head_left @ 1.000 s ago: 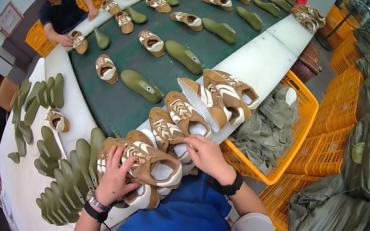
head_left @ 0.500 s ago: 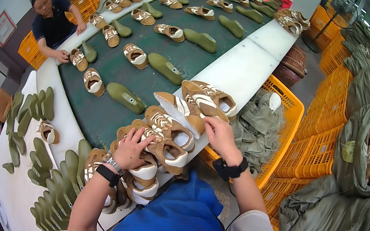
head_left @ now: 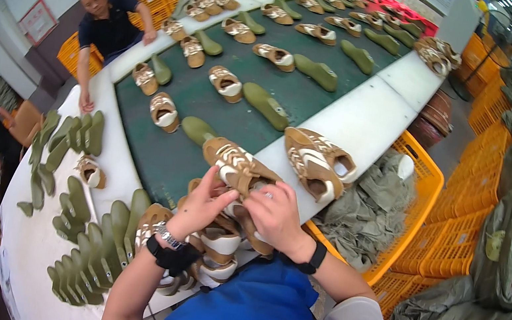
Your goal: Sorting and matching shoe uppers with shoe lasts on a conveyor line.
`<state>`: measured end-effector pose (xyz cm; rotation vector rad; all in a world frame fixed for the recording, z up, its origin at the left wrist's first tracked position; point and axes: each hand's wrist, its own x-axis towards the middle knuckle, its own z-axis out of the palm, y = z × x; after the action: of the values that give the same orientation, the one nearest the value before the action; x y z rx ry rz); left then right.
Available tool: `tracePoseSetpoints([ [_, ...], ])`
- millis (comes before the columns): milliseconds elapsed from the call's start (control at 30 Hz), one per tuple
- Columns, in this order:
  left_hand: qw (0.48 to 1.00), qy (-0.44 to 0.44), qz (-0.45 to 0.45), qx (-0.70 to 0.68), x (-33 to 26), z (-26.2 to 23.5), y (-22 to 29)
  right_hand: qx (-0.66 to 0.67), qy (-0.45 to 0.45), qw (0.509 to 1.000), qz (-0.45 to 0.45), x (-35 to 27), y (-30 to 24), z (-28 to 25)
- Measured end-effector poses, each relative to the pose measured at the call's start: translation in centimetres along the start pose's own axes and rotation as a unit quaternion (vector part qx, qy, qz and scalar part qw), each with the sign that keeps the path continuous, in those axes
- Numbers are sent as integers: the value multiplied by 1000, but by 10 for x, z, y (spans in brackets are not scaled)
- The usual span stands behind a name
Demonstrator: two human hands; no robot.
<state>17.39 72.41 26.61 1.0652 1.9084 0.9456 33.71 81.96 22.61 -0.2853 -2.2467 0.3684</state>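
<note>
Both my hands are closed round a brown-and-white lace-up sneaker, held above a pile of similar sneakers. My left hand grips it from the left side, with its thumb near the shoe's middle. My right hand has its fingers at the heel end, round the opening. Two more sneakers sit together on the white ledge to the right. Just beyond the held shoe, a green shoe last lies on the dark green belt and is partly hidden by it.
Rows of sneakers and green lasts cover the belt. More lasts stand on the white table at left. A yellow crate with grey-green cloth is at my right. A co-worker stands across the belt.
My left hand has come off the pile, and both hands now hold one sneaker. The view has shifted. The co-worker's hand has left the shoe at the belt's edge and moved toward the table's lasts.
</note>
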Motion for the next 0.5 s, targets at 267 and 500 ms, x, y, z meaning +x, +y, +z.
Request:
tracePoseSetpoints([
  [267, 963, 120, 83, -228, -19, 2, 11, 101, -84, 987, -95, 14, -42, -12],
  [500, 978, -1, 100, -181, -28, 10, 13, 296, -99, 934, 173, 15, -3, -24],
])
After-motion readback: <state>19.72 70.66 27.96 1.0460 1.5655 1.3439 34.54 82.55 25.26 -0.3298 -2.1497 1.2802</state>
